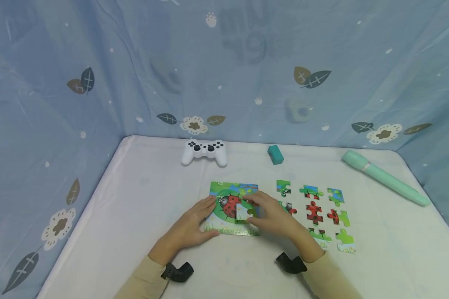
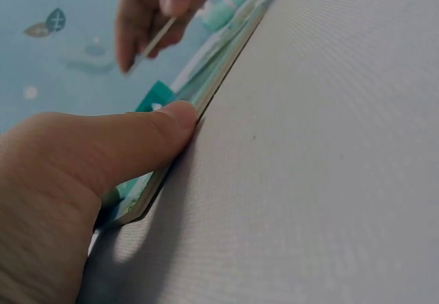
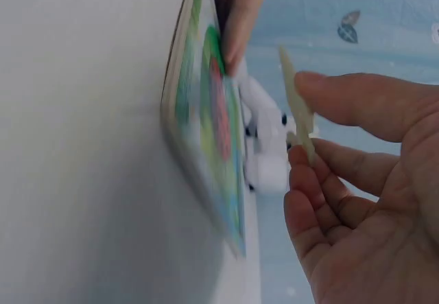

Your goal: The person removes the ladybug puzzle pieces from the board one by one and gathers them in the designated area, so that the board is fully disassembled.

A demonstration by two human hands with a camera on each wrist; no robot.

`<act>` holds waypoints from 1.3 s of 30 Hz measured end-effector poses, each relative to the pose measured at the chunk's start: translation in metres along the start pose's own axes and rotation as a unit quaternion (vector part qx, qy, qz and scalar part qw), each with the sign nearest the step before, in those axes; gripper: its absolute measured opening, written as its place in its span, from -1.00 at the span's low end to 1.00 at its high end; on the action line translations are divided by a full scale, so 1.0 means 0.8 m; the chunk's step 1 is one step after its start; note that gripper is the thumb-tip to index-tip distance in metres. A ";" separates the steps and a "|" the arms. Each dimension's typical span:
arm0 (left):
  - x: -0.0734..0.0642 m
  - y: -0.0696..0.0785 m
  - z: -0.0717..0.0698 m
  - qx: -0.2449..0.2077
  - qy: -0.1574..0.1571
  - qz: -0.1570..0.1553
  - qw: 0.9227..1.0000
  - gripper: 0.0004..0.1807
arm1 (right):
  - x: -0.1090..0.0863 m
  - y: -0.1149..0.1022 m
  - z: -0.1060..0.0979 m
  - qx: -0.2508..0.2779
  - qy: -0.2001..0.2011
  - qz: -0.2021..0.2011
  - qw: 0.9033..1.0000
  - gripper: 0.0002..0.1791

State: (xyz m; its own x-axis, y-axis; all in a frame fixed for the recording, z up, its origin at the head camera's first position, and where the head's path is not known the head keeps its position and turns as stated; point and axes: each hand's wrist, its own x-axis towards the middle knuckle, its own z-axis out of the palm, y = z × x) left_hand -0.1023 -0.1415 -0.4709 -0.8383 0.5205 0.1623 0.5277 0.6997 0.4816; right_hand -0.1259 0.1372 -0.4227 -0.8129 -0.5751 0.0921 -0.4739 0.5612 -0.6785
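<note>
A ladybug picture puzzle board [image 1: 230, 229] lies flat on the white table. My left hand [image 1: 188, 225] rests at its left side, fingertips on the board and thumb [image 2: 154, 136] at the near edge. Above the board's right part, my right hand [image 1: 275, 216] pinches a puzzle piece [image 1: 242, 212] between thumb and fingers. That piece has white flowers and green on it; in the right wrist view the held piece [image 3: 296, 101] is seen edge-on, apart from the board. Several loose ladybug puzzle pieces [image 1: 314, 213] lie spread to the right, some partly hidden by my right hand.
A white game controller [image 1: 205, 150] lies behind the board. Near the back edge is a small teal block [image 1: 275, 155]. A mint-green stick with a thicker head [image 1: 389, 179] lies at the far right. Blue patterned cloth [image 1: 224, 74] hangs behind the table.
</note>
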 end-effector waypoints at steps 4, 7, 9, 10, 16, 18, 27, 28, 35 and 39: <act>0.001 0.000 -0.003 0.002 -0.004 -0.002 1.000 -0.09 | -0.021 0.011 -0.015 -0.006 0.015 0.007 1.000 -0.39; 0.002 -0.001 -0.003 0.001 -0.005 -0.002 1.000 -0.09 | -0.037 0.020 -0.022 -0.017 0.026 0.019 0.999 -0.39; 0.003 -0.001 -0.002 0.002 -0.004 -0.003 1.000 -0.09 | -0.048 0.027 -0.026 -0.024 0.034 0.027 0.999 -0.39; 0.004 -0.001 -0.002 0.003 -0.005 -0.003 1.000 -0.09 | -0.054 0.031 -0.028 -0.028 0.038 0.031 0.998 -0.39; 0.005 -0.001 0.000 0.006 -0.008 0.003 1.000 -0.09 | -0.088 0.048 -0.037 -0.036 0.036 0.046 0.998 -0.42; 0.006 -0.001 -0.002 0.004 -0.012 0.002 1.000 -0.09 | -0.097 0.053 -0.041 -0.023 0.023 0.048 0.998 -0.42; 0.004 -0.001 -0.006 0.000 -0.013 -0.001 1.000 -0.09 | -0.106 0.059 -0.049 -0.002 -0.026 0.054 0.998 -0.40; 0.004 -0.001 -0.006 0.000 -0.013 -0.003 1.000 -0.09 | -0.105 0.060 -0.048 -0.005 -0.028 0.055 0.998 -0.40; 0.004 -0.002 -0.006 0.004 -0.010 -0.001 1.000 -0.09 | -0.103 0.058 -0.045 -0.048 -0.024 0.060 0.997 -0.43; 0.003 -0.002 -0.006 0.007 -0.006 0.002 1.000 -0.09 | -0.103 0.057 -0.043 -0.081 -0.022 0.062 0.995 -0.44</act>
State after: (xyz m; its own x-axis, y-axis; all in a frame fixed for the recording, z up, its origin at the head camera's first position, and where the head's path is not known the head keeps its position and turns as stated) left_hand -0.1056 -0.1436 -0.4673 -0.8346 0.5290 0.1537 0.5329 0.7048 0.4682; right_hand -0.0925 0.2306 -0.4358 -0.8544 -0.5192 -0.0195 -0.4225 0.7162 -0.5555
